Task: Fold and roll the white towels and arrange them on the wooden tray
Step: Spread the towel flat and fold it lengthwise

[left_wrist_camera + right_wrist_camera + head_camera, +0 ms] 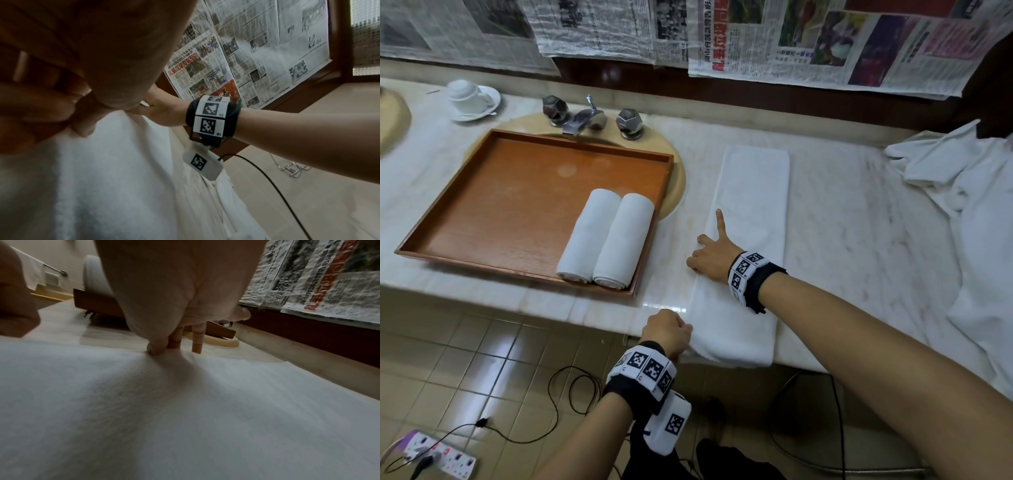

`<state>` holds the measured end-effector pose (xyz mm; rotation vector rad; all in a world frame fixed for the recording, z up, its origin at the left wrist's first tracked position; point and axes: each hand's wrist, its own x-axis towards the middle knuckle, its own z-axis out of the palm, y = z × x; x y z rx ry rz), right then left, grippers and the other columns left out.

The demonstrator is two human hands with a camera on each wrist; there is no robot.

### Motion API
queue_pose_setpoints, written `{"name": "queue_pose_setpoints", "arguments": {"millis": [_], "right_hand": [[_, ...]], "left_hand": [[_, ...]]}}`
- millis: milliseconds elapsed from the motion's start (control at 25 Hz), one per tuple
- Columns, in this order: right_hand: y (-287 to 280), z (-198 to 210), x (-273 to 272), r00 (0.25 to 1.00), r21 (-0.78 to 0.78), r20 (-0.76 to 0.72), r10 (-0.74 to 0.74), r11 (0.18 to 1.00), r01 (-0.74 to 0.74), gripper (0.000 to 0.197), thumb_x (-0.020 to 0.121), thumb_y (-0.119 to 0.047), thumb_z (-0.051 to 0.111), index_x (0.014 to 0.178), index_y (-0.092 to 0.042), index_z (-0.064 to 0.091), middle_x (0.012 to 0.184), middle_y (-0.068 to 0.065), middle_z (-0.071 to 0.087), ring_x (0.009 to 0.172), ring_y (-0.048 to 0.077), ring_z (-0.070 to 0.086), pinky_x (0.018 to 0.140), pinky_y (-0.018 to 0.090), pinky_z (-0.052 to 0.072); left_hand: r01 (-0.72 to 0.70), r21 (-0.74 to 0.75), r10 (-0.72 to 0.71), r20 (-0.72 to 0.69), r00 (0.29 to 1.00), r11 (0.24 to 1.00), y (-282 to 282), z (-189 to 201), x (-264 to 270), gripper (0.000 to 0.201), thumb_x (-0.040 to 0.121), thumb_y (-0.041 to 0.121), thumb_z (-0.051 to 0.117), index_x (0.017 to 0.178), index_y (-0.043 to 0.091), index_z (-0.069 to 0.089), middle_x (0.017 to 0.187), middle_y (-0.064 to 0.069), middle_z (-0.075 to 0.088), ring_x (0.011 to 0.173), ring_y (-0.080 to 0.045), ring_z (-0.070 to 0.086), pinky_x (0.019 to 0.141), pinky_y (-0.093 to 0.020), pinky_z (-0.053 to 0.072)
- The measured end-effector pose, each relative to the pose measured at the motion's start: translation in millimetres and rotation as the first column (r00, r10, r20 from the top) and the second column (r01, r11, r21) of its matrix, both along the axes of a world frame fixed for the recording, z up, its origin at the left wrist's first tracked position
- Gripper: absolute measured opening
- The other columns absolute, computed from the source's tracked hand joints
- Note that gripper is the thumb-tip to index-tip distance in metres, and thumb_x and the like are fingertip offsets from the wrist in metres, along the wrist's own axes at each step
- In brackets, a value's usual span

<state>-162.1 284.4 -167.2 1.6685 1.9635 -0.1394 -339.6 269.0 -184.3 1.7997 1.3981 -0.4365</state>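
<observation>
A long folded white towel [750, 212] [185, 402] lies lengthwise on the marble counter [859, 222], its near end hanging over the front edge. My left hand [671, 332] [51, 105] grips the near-left corner in a fist. Further up the left edge, my right hand [709, 255] [174, 344] [160, 110] has its index finger straight along the towel and its other fingers curled onto the edge. The wooden tray [517, 192] [98, 305] sits to the left, over the basin. Two rolled towels [589, 236] [625, 240] lie side by side in its near-right corner.
A heap of loose white cloth [962, 205] covers the counter's right end. The faucet [582, 118] stands behind the tray, and a cup on a saucer [470, 97] sits at the back left. Newspaper [791, 41] covers the wall. A power strip [438, 455] and cables lie on the floor.
</observation>
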Motion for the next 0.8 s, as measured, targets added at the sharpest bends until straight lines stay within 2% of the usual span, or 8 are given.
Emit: {"name": "queue_pose_setpoints", "arguments": {"millis": [80, 200, 280, 400, 560, 600, 680, 800], "right_hand": [[-7.1, -6.2, 1.4, 0.999, 0.060, -0.034, 0.000, 0.998, 0.002, 0.024, 0.101, -0.011, 0.037, 0.109, -0.020, 0.058, 0.092, -0.003, 0.060, 0.124, 0.030, 0.042, 0.096, 0.082, -0.012], [-11.5, -1.9, 12.4, 0.994, 0.089, -0.110, -0.027, 0.995, 0.037, 0.032, 0.095, -0.007, 0.039, 0.121, -0.020, 0.053, 0.114, -0.002, 0.053, 0.132, 0.028, 0.034, 0.099, 0.081, -0.006], [-5.3, 7.3, 23.4, 0.993, 0.071, -0.104, -0.064, 0.995, 0.072, 0.037, 0.094, -0.004, 0.042, 0.126, -0.020, 0.052, 0.131, 0.002, 0.045, 0.141, 0.027, 0.023, 0.102, 0.080, -0.002], [13.1, 10.6, 36.9, 0.992, 0.063, -0.081, -0.099, 0.993, 0.104, 0.032, 0.099, -0.005, 0.041, 0.123, -0.020, 0.056, 0.143, 0.006, 0.037, 0.147, 0.027, 0.011, 0.104, 0.078, 0.001], [21.1, -11.1, 33.0, 0.977, 0.190, -0.186, -0.106, 0.972, 0.141, 0.029, 0.099, -0.005, 0.039, 0.116, -0.017, 0.059, 0.144, 0.008, 0.039, 0.146, 0.028, 0.017, 0.103, 0.079, -0.002], [17.3, -17.6, 31.6, 0.956, 0.246, -0.265, -0.128, 0.950, 0.195, 0.030, 0.098, -0.005, 0.037, 0.115, -0.016, 0.059, 0.146, 0.009, 0.039, 0.146, 0.028, 0.020, 0.102, 0.078, -0.004], [1.9, -26.6, 35.1, 0.860, 0.293, -0.436, -0.264, 0.862, 0.413, 0.032, 0.099, -0.010, 0.035, 0.122, -0.019, 0.054, 0.155, 0.006, 0.031, 0.147, 0.025, 0.016, 0.106, 0.072, -0.006], [-30.2, -34.2, 65.4, 0.624, 0.166, -0.494, -0.606, 0.639, 0.752, 0.048, 0.103, -0.020, 0.032, 0.150, -0.019, 0.024, 0.163, -0.001, -0.001, 0.149, 0.018, -0.003, 0.115, 0.061, -0.001]], "left_hand": [[0.010, 0.012, -0.010, -0.031, 0.999, 1.000, 3.8, 0.1, 6.8, 0.016, 0.086, 0.026, 0.059, 0.087, 0.013, 0.067, 0.088, -0.003, 0.067, 0.081, -0.021, 0.063, 0.071, -0.028, 0.050], [-0.031, 0.046, 0.030, 0.026, 0.999, 0.998, 13.1, 5.1, 27.5, 0.026, 0.083, 0.038, 0.062, 0.082, 0.013, 0.067, 0.087, -0.004, 0.067, 0.083, -0.024, 0.064, 0.079, -0.034, 0.054], [-0.054, 0.084, 0.048, 0.076, 0.996, 0.995, 20.0, 9.4, 44.1, 0.033, 0.084, 0.045, 0.063, 0.077, 0.012, 0.063, 0.086, -0.005, 0.067, 0.084, -0.026, 0.064, 0.078, -0.033, 0.053], [-0.079, 0.113, 0.068, 0.094, 0.993, 0.990, 29.9, 10.3, 61.2, 0.028, 0.088, 0.039, 0.062, 0.081, 0.012, 0.065, 0.092, -0.007, 0.067, 0.086, -0.028, 0.063, 0.074, -0.031, 0.050], [-0.086, 0.093, 0.079, 0.078, 0.994, 0.992, 32.4, 5.5, 63.4, 0.021, 0.090, 0.030, 0.056, 0.087, 0.012, 0.066, 0.099, -0.007, 0.067, 0.091, -0.028, 0.062, 0.077, -0.031, 0.051], [-0.081, 0.098, 0.075, 0.070, 0.995, 0.992, 33.1, 4.8, 63.4, 0.019, 0.089, 0.030, 0.056, 0.089, 0.013, 0.065, 0.100, -0.006, 0.066, 0.092, -0.027, 0.062, 0.078, -0.031, 0.051], [-0.037, 0.158, 0.032, 0.036, 0.999, 0.987, 34.4, 7.4, 64.6, 0.020, 0.088, 0.028, 0.055, 0.102, 0.016, 0.060, 0.110, -0.003, 0.062, 0.102, -0.025, 0.058, 0.082, -0.032, 0.048], [0.080, 0.396, -0.117, 0.071, 0.991, 0.915, 39.1, 6.1, 85.3, 0.050, 0.094, 0.030, 0.049, 0.138, 0.010, 0.039, 0.143, -0.008, 0.039, 0.134, -0.027, 0.033, 0.104, -0.039, 0.033]]}}
